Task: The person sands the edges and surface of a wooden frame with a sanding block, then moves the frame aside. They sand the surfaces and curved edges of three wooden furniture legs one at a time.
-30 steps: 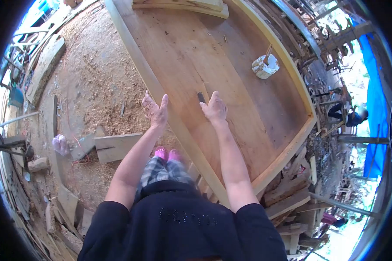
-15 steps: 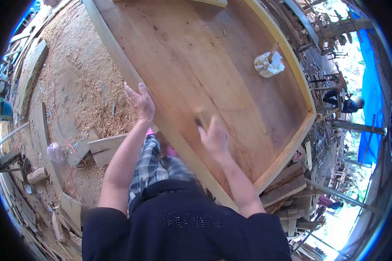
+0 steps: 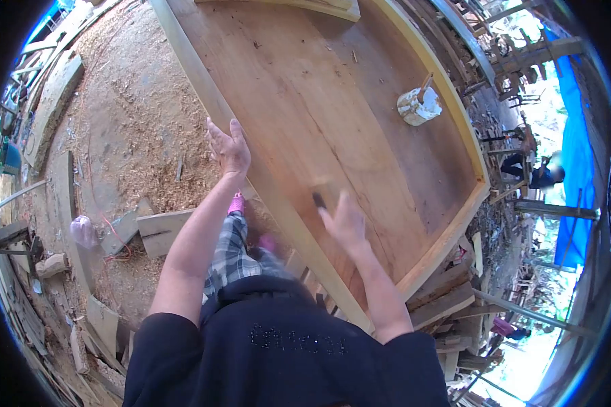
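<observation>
A large wooden panel (image 3: 299, 115) with raised pale rims lies in front of me. My left hand (image 3: 231, 150) is at its left rim (image 3: 197, 74), fingers apart and thumb up, holding nothing. Over the near part of the panel, my right hand (image 3: 346, 222) is closed around a small tool (image 3: 319, 199) with a dark part and a tan part. Motion smears it, and I cannot tell its exact kind. A white tub (image 3: 414, 112) with a stick-like handle (image 3: 425, 85) poking out stands on the panel near the right rim.
Wood shavings (image 3: 156, 149) cover the ground at left, with boards (image 3: 163, 230) and a pinkish plastic bag (image 3: 83, 232) lying about. Stacked planks (image 3: 448, 305) sit beyond the right rim. Two people (image 3: 546, 173) are in the background at right, near a blue tarp (image 3: 577, 149).
My left hand has shifted slightly along the rim, away from me. My right hand, still gripping the small tool, sits a little further right and nearer. The view has moved slightly.
</observation>
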